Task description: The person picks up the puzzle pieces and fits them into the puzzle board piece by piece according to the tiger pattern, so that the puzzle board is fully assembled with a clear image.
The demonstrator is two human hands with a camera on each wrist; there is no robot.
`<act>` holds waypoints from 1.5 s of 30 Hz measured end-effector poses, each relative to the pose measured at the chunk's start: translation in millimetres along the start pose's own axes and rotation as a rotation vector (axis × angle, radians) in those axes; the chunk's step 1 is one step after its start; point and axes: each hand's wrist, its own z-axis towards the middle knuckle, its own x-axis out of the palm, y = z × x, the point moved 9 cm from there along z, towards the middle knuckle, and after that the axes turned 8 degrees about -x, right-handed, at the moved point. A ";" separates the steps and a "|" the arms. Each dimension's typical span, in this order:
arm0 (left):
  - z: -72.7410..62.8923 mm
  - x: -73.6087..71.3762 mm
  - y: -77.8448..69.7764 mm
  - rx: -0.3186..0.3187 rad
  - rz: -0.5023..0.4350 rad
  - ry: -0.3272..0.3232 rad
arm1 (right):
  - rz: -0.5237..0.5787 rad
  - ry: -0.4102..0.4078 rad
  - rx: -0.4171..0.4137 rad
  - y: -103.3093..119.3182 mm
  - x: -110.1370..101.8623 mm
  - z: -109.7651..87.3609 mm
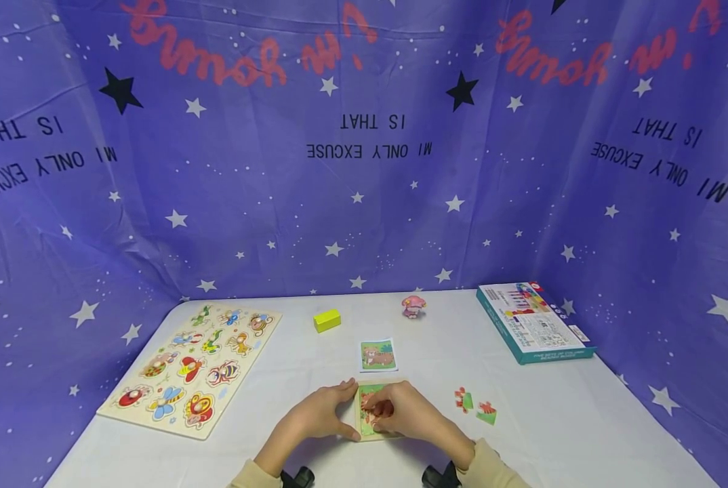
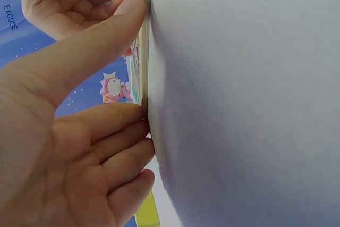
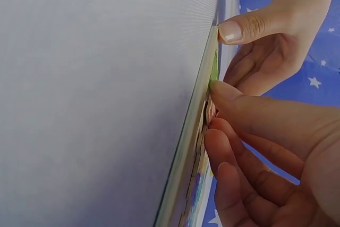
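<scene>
A small wooden puzzle board [image 1: 376, 439] with a green and red-brown picture lies in front of me. My left hand [image 1: 324, 412] rests against its left edge, thumb at the near corner and fairly straight fingertips towards the far corner. Over the board, my right hand [image 1: 409, 410] pinches a reddish puzzle piece [image 3: 212, 111] between thumb and fingers, low at the board's surface. That hand partly hides the picture. Two loose puzzle pieces, one [image 1: 463, 400] and another [image 1: 487, 412], lie to the right. A picture card [image 1: 378, 355] showing a brown animal lies just beyond the board.
A large peg puzzle [image 1: 177, 369] with insects and animals lies at the left. Further back are a yellow block [image 1: 327, 320] and a pink figurine [image 1: 413, 306]. A teal-edged box [image 1: 531, 322] lies at the back right, near the purple star-printed curtain [image 1: 364, 224].
</scene>
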 end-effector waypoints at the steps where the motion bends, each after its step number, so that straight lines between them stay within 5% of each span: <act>1: 0.0 0.0 -0.1 0.001 -0.001 0.000 | -0.001 -0.001 0.002 -0.7 0.0 0.1; 45: -0.4 -0.4 -2.0 0.016 -0.001 0.000 | -0.064 0.006 -0.035 -8.2 -4.7 3.1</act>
